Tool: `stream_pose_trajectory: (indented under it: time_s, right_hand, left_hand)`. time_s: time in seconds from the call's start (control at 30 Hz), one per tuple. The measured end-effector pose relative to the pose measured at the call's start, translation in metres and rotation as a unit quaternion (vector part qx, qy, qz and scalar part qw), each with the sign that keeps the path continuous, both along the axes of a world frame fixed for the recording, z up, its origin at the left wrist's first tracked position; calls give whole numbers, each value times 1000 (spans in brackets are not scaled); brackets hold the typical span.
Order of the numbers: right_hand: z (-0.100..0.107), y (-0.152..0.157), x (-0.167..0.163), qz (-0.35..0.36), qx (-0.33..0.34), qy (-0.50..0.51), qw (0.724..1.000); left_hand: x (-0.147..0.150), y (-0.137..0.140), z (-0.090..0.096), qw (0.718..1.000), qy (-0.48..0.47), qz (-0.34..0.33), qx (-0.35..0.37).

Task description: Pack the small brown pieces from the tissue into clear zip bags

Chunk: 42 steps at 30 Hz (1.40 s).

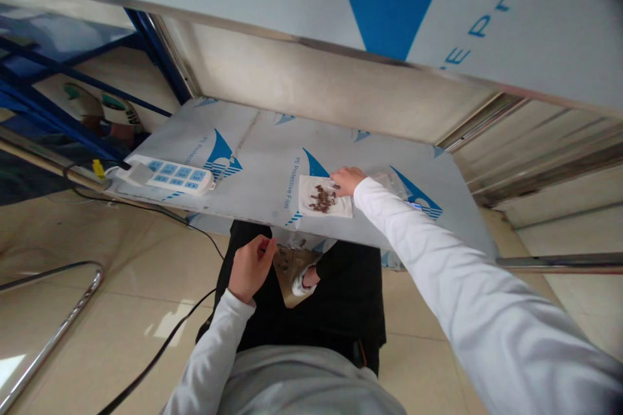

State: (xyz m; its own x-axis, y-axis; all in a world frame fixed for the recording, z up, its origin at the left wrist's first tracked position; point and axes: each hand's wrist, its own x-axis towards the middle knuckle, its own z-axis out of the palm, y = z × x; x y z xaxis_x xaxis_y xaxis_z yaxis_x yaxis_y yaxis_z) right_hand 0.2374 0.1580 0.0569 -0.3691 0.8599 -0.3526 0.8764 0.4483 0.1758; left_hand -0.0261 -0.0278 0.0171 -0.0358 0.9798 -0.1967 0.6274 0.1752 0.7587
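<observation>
Head view: the right hand (346, 181) is at small brown pieces (322, 200) on a white sheet (345, 209) atop the worktop (267, 142), grip unclear; the curled left hand's (250, 267) contents are hidden. Snagging the sheet could scatter pieces.

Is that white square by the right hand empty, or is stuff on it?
Not empty: small, dark-brown pieces lie clustered on the flat, white, roughly square sheet, by the right hand. What they are, I cannot tell.
</observation>
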Motion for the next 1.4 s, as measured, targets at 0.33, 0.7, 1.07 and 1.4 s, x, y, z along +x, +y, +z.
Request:
stream_pose_trajectory:
  time_s: [0.33, 0.7, 1.07, 1.4]
  right_hand:
    - [6, 3, -14, 51, 18, -106, 993]
    - [15, -11, -20, 62, 35, -124, 990]
    - [16, -12, -13, 80, 21, -83, 993]
    - [5, -37, 21, -49, 90, 118, 988]
  left_hand:
    - [-17, -3, -17, 998, -11, 41, -35]
    - [-15, -3, -16, 999, 7, 24, -45]
    - [-15, -4, -20, 998, 11, 15, -53]
    - [11, 1, -10, 997, -75, -8, 3]
